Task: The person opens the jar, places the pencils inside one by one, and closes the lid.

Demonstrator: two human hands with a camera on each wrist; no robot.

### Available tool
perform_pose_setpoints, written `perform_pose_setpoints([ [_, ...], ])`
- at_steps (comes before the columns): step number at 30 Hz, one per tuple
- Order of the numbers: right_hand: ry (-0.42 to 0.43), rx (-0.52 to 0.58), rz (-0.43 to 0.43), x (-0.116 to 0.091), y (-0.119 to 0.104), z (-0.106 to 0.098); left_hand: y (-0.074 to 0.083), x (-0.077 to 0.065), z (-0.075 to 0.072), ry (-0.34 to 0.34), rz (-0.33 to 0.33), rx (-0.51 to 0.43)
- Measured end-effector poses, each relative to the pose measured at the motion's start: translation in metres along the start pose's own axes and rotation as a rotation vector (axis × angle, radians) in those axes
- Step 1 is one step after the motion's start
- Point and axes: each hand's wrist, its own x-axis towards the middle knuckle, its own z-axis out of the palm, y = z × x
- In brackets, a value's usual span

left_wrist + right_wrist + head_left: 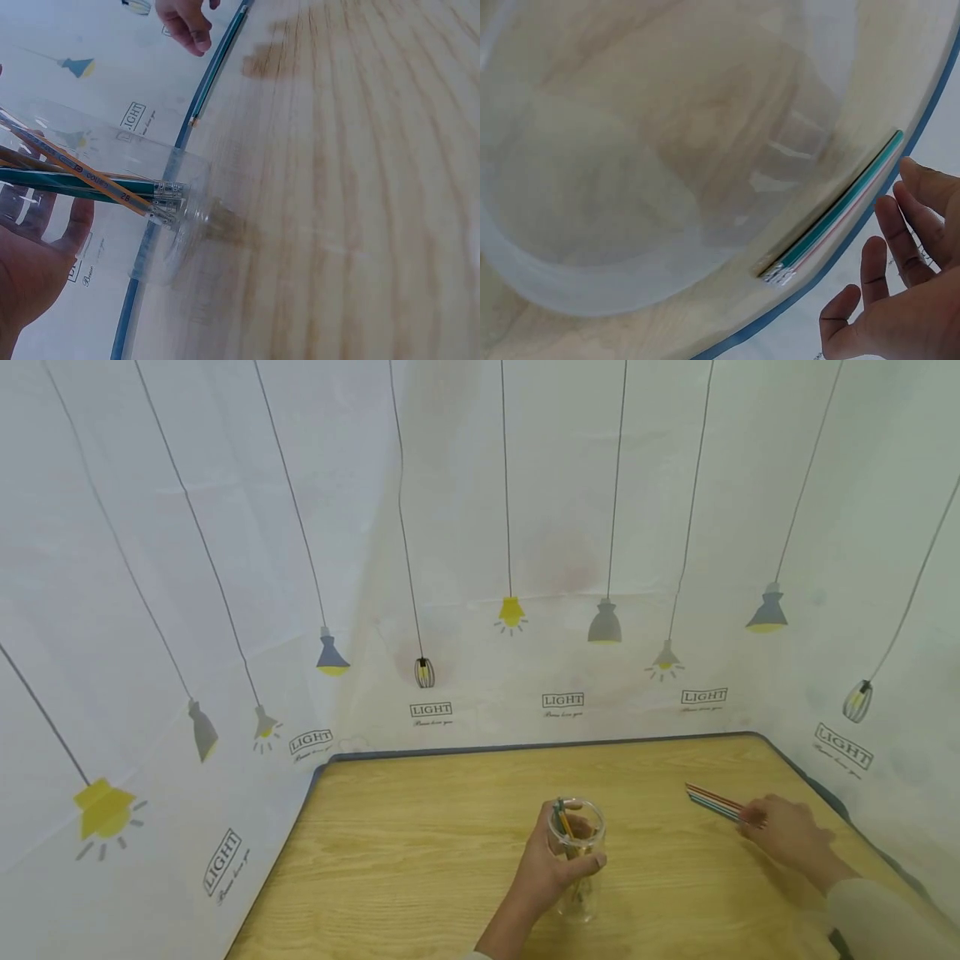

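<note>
Left grip [546, 870] is clamping round the jar [587, 895] and holding it upright; inner pencils [97, 180] are leaning, at least 1 yellow and 1 green, eraser ends down. Right grip [787, 835] is hovering just beside the loose pencils [838, 207], fingers apart, holding nothing. Those are lying side by side on the table [420, 843], right of the jar, near the edge.

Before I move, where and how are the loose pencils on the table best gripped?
Probably around the middle of the loose pencils, coming from above with the right hand, which is close to them. They lie flat and side by side as a slim, long bundle, so pinching across both long sides should gather them together; gripping only one end might let them fan out.
</note>
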Motion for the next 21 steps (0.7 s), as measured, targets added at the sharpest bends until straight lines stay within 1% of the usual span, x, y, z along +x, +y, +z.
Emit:
perform_pose_setpoints([
  [2,-0.031,-0.007,0.019,0.000,0.005,0.001,-0.001,0.000,0.000,-0.002,0.001,0.003],
  [5,-0.040,-0.018,0.015,-0.001,0.011,0.002,-0.002,0.000,0.000,-0.004,0.000,0.001],
  [12,0.028,-0.013,-0.035,-0.001,0.022,0.006,0.000,0.001,0.000,0.005,-0.009,-0.006],
  [14,0.024,-0.023,-0.019,0.001,0.022,0.007,0.000,0.001,0.000,0.007,-0.010,-0.007],
  [19,-0.038,-0.022,0.038,0.001,0.023,0.012,-0.001,0.000,0.000,0.005,-0.005,0.003],
  [21,-0.025,-0.026,0.033,0.001,0.025,0.014,-0.001,0.000,0.000,0.005,-0.004,0.009],
])
